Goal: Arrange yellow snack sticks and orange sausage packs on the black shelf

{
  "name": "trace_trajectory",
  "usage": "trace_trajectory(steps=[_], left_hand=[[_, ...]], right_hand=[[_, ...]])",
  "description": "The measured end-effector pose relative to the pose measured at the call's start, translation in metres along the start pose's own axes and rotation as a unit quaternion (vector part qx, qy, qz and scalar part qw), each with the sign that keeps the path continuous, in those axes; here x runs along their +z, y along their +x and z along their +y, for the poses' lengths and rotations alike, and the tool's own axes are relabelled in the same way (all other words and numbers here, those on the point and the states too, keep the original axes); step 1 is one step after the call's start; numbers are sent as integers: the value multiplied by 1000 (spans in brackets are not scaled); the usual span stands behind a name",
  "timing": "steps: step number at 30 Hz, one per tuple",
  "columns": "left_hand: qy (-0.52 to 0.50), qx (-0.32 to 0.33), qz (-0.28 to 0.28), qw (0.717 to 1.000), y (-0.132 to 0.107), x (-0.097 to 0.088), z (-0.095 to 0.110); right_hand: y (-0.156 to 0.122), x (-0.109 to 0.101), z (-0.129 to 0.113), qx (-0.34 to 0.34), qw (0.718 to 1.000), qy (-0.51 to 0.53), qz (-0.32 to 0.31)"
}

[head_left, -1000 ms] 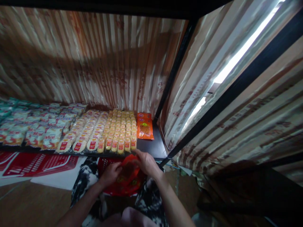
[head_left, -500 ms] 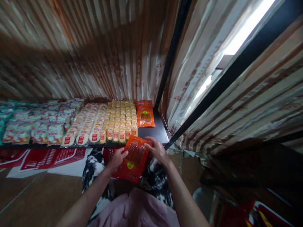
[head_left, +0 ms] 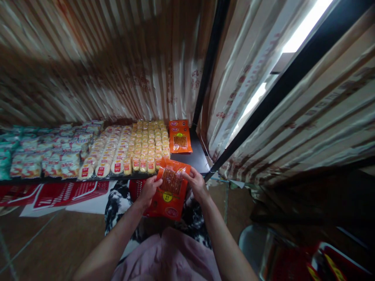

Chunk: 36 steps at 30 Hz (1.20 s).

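Over my lap I hold an orange snack packet (head_left: 172,191) with a clear window showing brown sticks; its printed label is upside down to me. My left hand (head_left: 150,190) pinches its left edge, thumb on top. At the upper right corner, my right hand (head_left: 195,182) grips it between thumb and fingers. Similar orange packets (head_left: 180,138) lie overlapped at the right end of the dark shelf (head_left: 195,156). Beside them stand rows of small yellow wrapped cakes (head_left: 150,146).
Farther left on the shelf are rows of round wrapped cakes (head_left: 109,150), white bags (head_left: 61,156) and green packets (head_left: 6,152). Red baskets (head_left: 70,193) sit below. A black post (head_left: 249,132) slants at the right before a pleated curtain (head_left: 131,66). Another red basket (head_left: 331,261) is at lower right.
The packet in my hands has come slightly up and to the right, and its face is tilted more toward me. My right hand now holds its corner more firmly.
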<state>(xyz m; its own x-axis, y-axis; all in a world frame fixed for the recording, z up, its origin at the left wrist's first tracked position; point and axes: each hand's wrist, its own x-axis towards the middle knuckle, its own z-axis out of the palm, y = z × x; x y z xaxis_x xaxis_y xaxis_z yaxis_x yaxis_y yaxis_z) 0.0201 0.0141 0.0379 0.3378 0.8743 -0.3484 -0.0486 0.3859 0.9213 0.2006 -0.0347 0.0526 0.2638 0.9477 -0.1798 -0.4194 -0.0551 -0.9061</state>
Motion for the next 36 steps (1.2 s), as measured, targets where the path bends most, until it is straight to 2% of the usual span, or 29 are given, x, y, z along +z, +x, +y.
trace_trajectory(steps=[6,14,18,22,25,32,36], left_hand=[[-66,-25,-16,997,-3,7,8],[-98,-48,-18,994,-1,15,16],[-100,-73,-48,991,0,18,27],[-81,-93,-87,989,0,16,39],[-76,-100,-103,987,3,14,41],[-87,-88,-57,991,7,17,38],[-84,-99,-74,989,6,23,43]], right_hand=[[-9,1,1,31,998,-20,-53],[-13,-5,6,25,998,-25,-45],[-12,-10,3,18,999,-13,-44],[-12,-13,-1,41,998,-23,-44],[-13,-14,-2,58,997,-37,-35],[-17,-15,1,77,997,-19,-14],[-23,-16,1,95,994,53,-22]])
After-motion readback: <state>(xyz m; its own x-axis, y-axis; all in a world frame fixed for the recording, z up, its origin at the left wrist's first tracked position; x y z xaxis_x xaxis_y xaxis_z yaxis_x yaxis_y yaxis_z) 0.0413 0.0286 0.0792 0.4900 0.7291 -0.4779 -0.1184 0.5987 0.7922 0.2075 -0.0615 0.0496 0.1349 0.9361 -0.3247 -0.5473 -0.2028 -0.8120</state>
